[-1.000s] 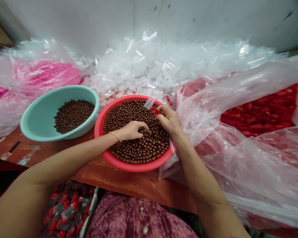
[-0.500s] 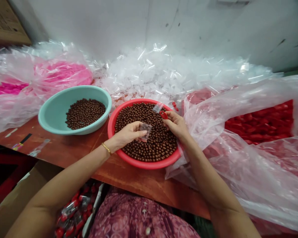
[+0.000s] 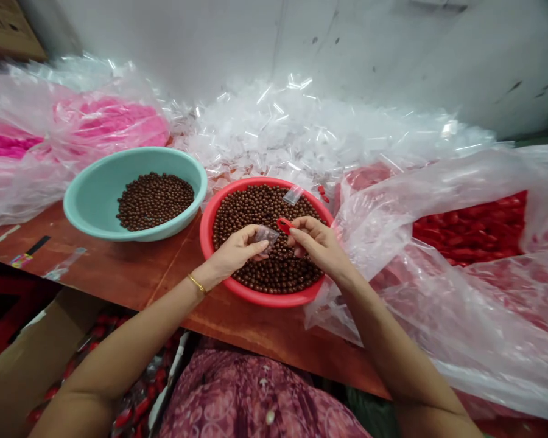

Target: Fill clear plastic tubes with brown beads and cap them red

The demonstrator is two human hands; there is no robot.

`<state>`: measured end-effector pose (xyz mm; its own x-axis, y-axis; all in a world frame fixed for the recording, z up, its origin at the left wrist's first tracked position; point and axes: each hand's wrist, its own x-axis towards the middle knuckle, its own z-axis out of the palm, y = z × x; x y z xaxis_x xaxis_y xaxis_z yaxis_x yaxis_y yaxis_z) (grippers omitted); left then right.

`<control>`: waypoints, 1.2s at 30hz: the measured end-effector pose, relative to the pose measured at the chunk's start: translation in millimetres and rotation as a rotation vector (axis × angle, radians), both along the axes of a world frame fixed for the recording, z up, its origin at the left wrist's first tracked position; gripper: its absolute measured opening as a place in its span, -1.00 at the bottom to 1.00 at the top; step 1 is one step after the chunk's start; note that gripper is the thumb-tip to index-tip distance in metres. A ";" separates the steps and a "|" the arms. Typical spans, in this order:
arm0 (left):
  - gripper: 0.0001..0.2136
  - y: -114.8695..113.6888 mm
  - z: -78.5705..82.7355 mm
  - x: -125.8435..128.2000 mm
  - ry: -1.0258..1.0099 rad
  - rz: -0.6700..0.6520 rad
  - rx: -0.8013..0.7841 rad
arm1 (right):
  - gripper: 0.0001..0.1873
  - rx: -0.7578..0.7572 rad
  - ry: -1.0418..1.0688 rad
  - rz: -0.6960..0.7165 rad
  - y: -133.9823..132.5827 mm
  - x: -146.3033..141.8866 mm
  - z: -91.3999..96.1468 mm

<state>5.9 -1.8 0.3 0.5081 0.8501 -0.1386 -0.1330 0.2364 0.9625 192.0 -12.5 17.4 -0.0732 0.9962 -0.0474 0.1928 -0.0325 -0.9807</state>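
Observation:
A red basin (image 3: 219,277) full of small brown balls (image 3: 260,210) stands on the wooden table in front of me. My left hand (image 3: 235,250) hovers over it, fingers pinched on a small clear bag (image 3: 265,235) that holds a few brown balls. My right hand (image 3: 318,243) is just to the right, closed on a small red plastic piece (image 3: 284,224) whose tip points at the bag's mouth. The two hands nearly touch. Another little clear bag (image 3: 293,194) lies on the balls at the basin's far rim.
A teal basin (image 3: 89,204) with fewer brown balls stands to the left. A heap of small clear bags (image 3: 301,131) lies behind. Big plastic sacks hold pink pieces (image 3: 105,125) at left and red pieces (image 3: 475,228) at right. A box with filled packets (image 3: 137,407) stands under the table's edge.
My left hand came up out of the brown balls holding the small clear bag. My right hand moved left with the red piece until it reached the bag.

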 end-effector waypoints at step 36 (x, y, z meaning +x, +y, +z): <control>-0.79 -4.4 1.1 0.2 -0.044 0.000 -0.002 | -0.77 0.151 -0.254 0.083 13.3 -3.3 14.2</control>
